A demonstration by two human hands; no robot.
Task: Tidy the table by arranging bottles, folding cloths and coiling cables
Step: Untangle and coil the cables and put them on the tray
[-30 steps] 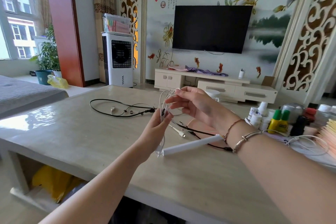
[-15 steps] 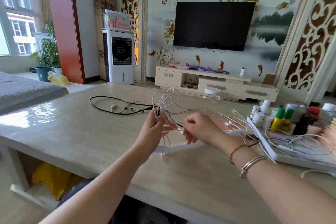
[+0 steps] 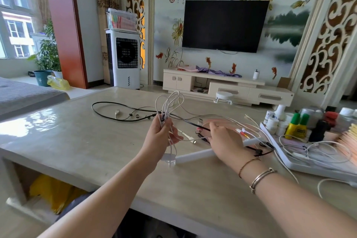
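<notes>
Thin white cable [image 3: 170,102], gathered into several long loops that fan upward above the stone-grey tabletop [image 3: 77,141], loose tails hanging below the grip, one strand running rightward toward the right hand. Held up over the middle of the table, clear of its surface. Left hand [image 3: 161,135]: raised, palm turned toward the right, fingers curled round the bunched loops at their waist. Right hand [image 3: 224,139]: lower, knuckles up, fingers bent and pinching a strand of the same white cable just above the table; exact fingertip contact hidden by the back of the hand. Two bangles and one thin cord bracelet on the right wrist.

Beneath the hands: one long white plastic tube [image 3: 195,155] lying flat, a round white base at its near end. One black cable [image 3: 119,112] sprawled in an open loop on the far left part of the table, its end trailing under the white loops. More loose white wires [image 3: 309,147] spilling over a flat white tray [image 3: 301,166] at the right edge. On that tray: two yellow bottles with green caps [image 3: 297,125], side by side and upright, several small white bottles [image 3: 274,121] just beside them, one black bottle [image 3: 317,130] nearby.

Behind: one black wall television [image 3: 224,25], one cream low cabinet [image 3: 228,88], one white air cooler [image 3: 125,60].
</notes>
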